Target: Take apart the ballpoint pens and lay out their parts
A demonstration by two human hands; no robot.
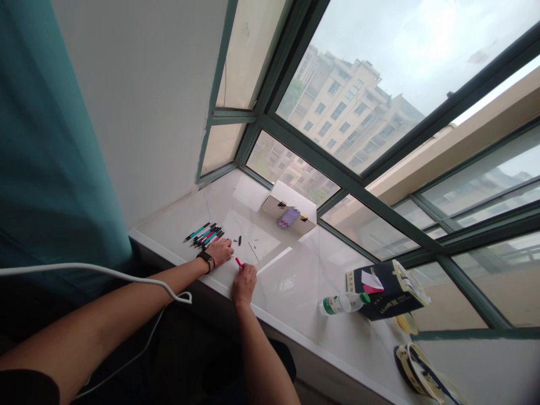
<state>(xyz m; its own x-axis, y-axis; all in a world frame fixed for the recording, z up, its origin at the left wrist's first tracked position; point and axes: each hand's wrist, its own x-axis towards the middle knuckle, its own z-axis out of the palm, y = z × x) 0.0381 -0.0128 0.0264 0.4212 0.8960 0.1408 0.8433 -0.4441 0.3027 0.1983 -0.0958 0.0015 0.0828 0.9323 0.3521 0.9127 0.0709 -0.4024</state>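
Note:
My right hand (244, 286) is closed around a short red pen barrel (238, 262), whose end sticks out beyond the fingers. My left hand (221, 251), with a dark watch (206, 260) on its wrist, rests just to the left with its fingers drawn together. A tiny pale piece may be at its fingertips, too small to make out. Behind that hand lies a loose pile of pens (206, 233) in blue, red and black. Farther back are a small black part (240, 240), a thin stick-like refill (253, 251) and a few tiny pieces (256, 240).
A white box (291, 209) stands at the back by the window. To the right are a clear bottle (343, 304) with a green cap, a dark carton (386, 292) and a round item (415, 371). A white cable (126, 273) crosses above my left forearm.

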